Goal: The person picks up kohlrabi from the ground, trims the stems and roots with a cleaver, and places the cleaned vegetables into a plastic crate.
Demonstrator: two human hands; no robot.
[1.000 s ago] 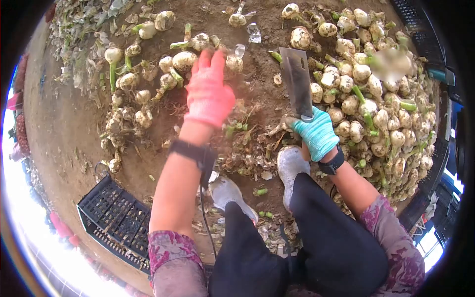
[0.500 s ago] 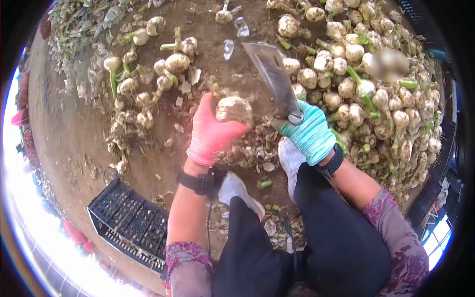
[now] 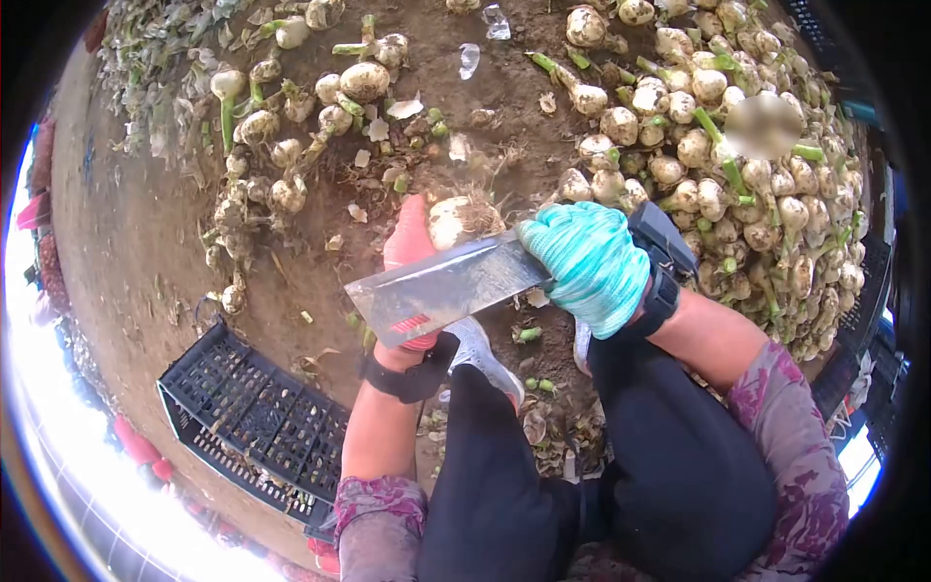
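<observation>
My left hand, in a pink glove, is wrapped round a whitish bulb with a tuft of dry roots facing right. My right hand, in a turquoise glove, grips a cleaver whose handle is hidden in the fist. The broad metal blade points left, lies across the near side of the bulb and covers part of my left hand and wrist. Its upper edge, near the handle, overlaps the bulb's rooty side in this view. Cut green stem pieces and papery scraps lie on the soil below.
A big heap of similar bulbs spreads over the right side. More bulbs with green stalks lie at the upper left, beside pale dry skins. A black slatted plastic crate sits at the lower left, near my left forearm.
The cleaver has swung from pointing up and away to lying leftward across the bulb and my left hand. My right hand has turned inward and moved closer; the bulb's roots now face right.
</observation>
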